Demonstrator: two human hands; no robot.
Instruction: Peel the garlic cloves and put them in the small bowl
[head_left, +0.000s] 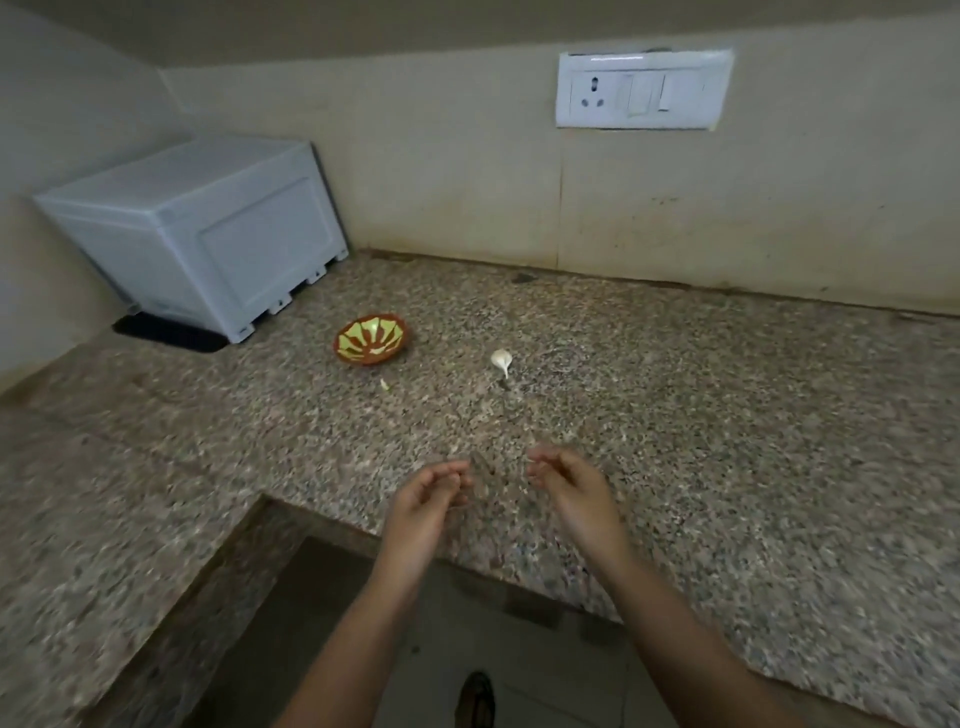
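**Station status: hands above the counter edge, garlic on the worktop**

1. Worktop. A speckled granite countertop (675, 415) runs along a beige wall and turns a corner at the left.

2. Task items.
   - The garlic (501, 358), white-skinned with a thin stalk pointing toward the person, lies directly on the countertop near the middle of the view. Neither hand touches it.
   - The small bowl (373, 340), brown outside with a yellow-green ray pattern inside, stands upright on the countertop to the left of the garlic and apart from it.
   - A small pale scrap (384, 384) lies on the granite just in front of the bowl. What it is cannot be determined.

3. Hands. Both are blurred.
   - The left hand (431, 499) hangs above the front edge of the countertop, its fingers loosely curled toward the thumb, with no object visible in it.
   - The right hand (566, 488) is beside it at the same level, separated by a gap, its fingers likewise loosely curled and nothing visible between them.
   - Both hands are well short of the garlic and the bowl.

4. Surroundings.
   - A white plastic box (208, 228) sits in the left corner on a black mat (171, 332).
   - A white switch-and-socket plate (644, 88) is fixed to the wall at the upper right.
   - A shoe (475, 701) shows on the floor below.
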